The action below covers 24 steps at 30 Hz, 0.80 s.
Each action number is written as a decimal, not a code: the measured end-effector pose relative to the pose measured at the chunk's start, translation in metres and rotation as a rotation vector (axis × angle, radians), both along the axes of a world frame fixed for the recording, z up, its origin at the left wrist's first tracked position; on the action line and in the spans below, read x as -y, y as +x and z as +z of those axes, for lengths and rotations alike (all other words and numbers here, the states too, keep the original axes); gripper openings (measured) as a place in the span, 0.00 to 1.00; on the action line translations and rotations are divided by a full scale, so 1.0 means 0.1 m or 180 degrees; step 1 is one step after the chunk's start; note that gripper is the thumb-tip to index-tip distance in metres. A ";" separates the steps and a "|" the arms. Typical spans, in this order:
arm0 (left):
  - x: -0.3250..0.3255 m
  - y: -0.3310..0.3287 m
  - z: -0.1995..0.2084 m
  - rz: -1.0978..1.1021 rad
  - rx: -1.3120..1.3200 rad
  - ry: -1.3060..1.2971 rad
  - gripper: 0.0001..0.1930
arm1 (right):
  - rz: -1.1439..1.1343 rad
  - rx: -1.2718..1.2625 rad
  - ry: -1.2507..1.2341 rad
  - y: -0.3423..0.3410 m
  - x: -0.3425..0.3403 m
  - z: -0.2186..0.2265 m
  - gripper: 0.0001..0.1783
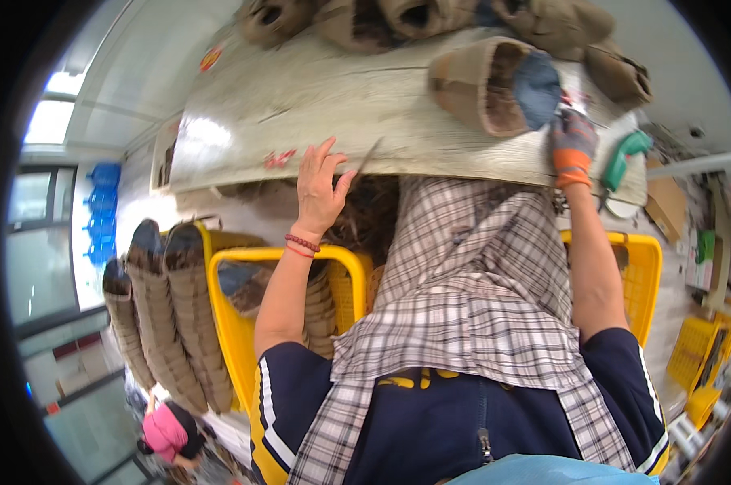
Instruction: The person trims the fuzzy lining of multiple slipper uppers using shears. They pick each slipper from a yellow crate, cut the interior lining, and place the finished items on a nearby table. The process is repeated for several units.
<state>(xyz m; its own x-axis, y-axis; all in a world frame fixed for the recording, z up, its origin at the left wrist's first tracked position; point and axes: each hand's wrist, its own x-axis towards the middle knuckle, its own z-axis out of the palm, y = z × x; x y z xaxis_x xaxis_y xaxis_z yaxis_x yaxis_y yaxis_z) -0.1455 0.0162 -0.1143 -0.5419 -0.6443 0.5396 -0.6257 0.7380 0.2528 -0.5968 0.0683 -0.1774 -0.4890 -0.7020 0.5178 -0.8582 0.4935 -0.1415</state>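
My left hand (321, 190), bare and wearing a red bead bracelet, hovers at the near edge of the pale wooden table (276, 105) with its fingers spread and nothing held. A thin dark strip (371, 155) lies by its thumb. My right hand (574, 145), in a grey and orange glove, has curled fingers at the table's right side. Something small and red shows at its fingertips, too blurred to name. Just left of it lies a brown fur-lined piece (462, 81), its opening toward the glove and blue fabric (537, 90) at that opening.
More brown fur-lined pieces (349, 24) line the table's far side. A green hand tool (626, 158) rests at the right end. Yellow baskets (220, 323) flank my legs, with long nested stacks (187, 323) of brown pieces at left. A person in pink (165, 428) is farther left.
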 end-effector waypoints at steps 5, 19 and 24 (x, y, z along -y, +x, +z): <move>0.01 -0.94 0.00 -0.0709 -0.0309 -0.0118 0.19 | -0.0011 0.0256 -0.0436 -0.07 0.02 -0.10 0.13; 0.49 -1.50 0.13 0.0212 -0.2864 0.2986 0.37 | 0.0272 0.1273 -0.0270 -0.17 0.06 -0.06 0.13; 0.06 -0.80 0.24 0.0558 -0.3461 0.3386 0.34 | -0.0542 0.0985 0.0886 0.14 0.23 0.40 0.43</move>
<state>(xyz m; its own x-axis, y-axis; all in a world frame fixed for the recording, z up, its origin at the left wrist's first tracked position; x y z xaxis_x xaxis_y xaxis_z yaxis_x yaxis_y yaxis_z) -0.2253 0.0098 -0.0907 -0.0801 -0.9888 -0.1261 0.1491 -0.1370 0.9793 -0.5824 0.0451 -0.1373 -0.7118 -0.6900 0.1317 -0.6996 0.6795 -0.2208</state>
